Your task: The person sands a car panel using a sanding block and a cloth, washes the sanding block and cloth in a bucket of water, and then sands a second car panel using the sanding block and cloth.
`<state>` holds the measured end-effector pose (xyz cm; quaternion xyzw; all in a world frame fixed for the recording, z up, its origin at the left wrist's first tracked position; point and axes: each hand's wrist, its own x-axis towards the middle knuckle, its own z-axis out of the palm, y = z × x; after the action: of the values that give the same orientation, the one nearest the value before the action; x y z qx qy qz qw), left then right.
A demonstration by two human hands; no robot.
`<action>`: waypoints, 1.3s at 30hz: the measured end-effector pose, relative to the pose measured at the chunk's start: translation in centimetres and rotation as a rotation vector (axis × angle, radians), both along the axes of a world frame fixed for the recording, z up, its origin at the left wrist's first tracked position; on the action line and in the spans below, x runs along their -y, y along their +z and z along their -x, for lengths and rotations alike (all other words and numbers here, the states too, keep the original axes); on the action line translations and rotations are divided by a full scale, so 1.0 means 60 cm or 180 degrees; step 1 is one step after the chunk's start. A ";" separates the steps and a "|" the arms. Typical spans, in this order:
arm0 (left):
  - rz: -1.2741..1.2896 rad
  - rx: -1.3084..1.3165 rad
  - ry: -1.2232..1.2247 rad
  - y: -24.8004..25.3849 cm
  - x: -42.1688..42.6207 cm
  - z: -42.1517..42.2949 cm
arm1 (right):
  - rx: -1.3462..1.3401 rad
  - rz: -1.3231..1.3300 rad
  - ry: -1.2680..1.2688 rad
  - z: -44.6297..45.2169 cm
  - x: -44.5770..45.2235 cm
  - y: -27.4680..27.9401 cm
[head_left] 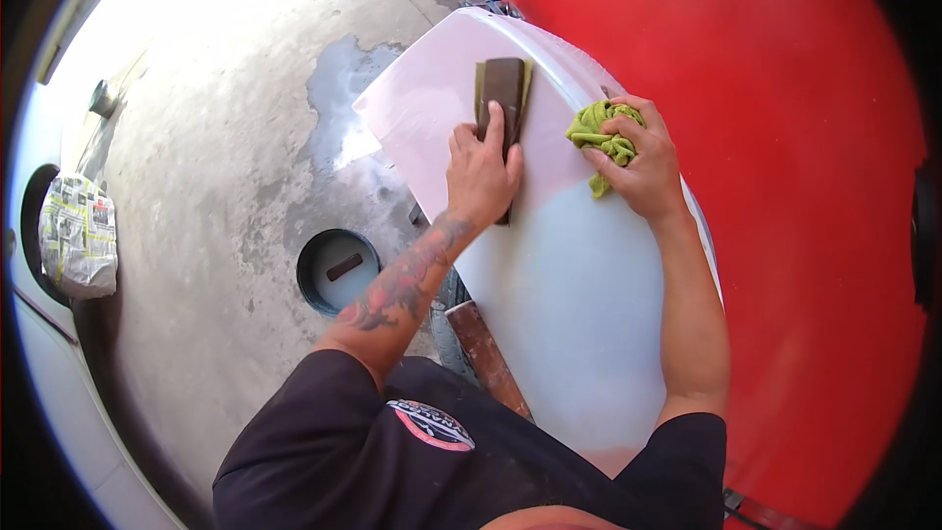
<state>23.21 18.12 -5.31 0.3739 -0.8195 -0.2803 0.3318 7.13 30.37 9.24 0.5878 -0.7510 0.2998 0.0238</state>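
My left hand [481, 177] is closed round a dark brown sanding block [504, 83] with yellowish sandpaper showing along its edges. The index finger lies along the top of the block. Under it is a large curved panel [559, 275], pinkish at its far part and pale whitish-blue nearer me, and the block rests on the pink part. My right hand [643, 157] grips a bunched green cloth [603, 132] at the panel's right side, by a raised edge line. The cloth hides some of the panel beneath it.
A round dark bucket [339, 270] of cloudy water holds a small dark block [344, 267]. A reddish-brown board [486, 358] lies beside the panel. Red bodywork [814, 236] fills the right. Wet patches mark the concrete floor [206, 186]; a wheel wrapped in printed plastic [78, 236] is at left.
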 end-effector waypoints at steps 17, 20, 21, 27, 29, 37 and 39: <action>-0.0537 0.0382 0.0394 0.062 0.172 0.096 | 0.0135 0.0137 -0.0439 0.005 -0.005 -0.027; -0.0100 0.0172 0.0433 0.027 0.095 0.066 | 0.0073 0.0078 -0.0383 0.006 -0.004 -0.026; 0.0100 0.0049 0.0254 0.003 0.031 0.035 | 0.0016 0.0037 -0.0379 0.006 -0.003 -0.022; -0.0244 0.0173 0.0430 -0.091 0.087 -0.044 | -0.0067 -0.0119 -0.0335 -0.009 0.002 -0.004; -0.0681 0.0493 0.0853 -0.105 0.226 -0.021 | -0.0038 -0.0123 -0.0316 -0.010 0.001 -0.006; 0.0108 -0.0022 -0.0043 -0.119 -0.050 -0.107 | 0.0047 -0.0215 -0.0412 -0.015 0.010 -0.007; 0.0094 0.0000 0.0220 -0.140 0.021 -0.093 | 0.0152 -0.0179 -0.0359 -0.013 0.010 -0.008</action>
<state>28.77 16.87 -13.70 0.3971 -0.8102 -0.2564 0.3468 7.92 29.79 8.74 0.5377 -0.7914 0.2907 0.0063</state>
